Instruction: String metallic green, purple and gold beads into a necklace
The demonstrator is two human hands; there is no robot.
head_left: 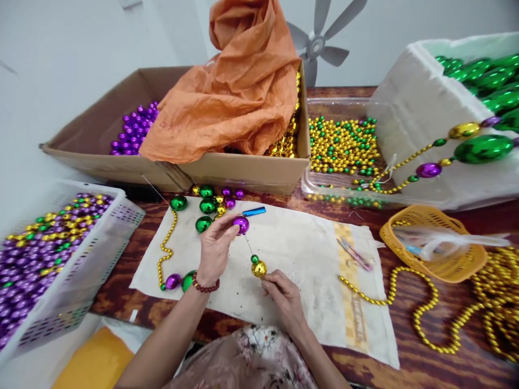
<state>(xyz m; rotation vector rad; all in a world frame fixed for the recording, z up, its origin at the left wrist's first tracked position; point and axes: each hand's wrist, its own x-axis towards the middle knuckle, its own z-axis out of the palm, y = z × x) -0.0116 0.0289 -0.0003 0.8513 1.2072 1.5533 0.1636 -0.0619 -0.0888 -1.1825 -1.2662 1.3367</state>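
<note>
Pinching the purple bead [241,225], the left hand [214,249] is nearer it; the right hand [286,297] pinches the gold bead [259,268] at 5 o'clock. The thread [248,245] runs from gold toward purple at 11 o'clock.

White basket [120,221]: left edge cropped it.
Cardboard box [247,170]: orange cloth [227,113] partly hid contents.
Lower green bead [187,281]: left wrist [208,276] obscured part.

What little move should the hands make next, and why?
Maybe slide the shiny purple round bead down the thin string toward the small shiny green bead: bare string shows between them, and the left hand pinches the purple bead.
</note>
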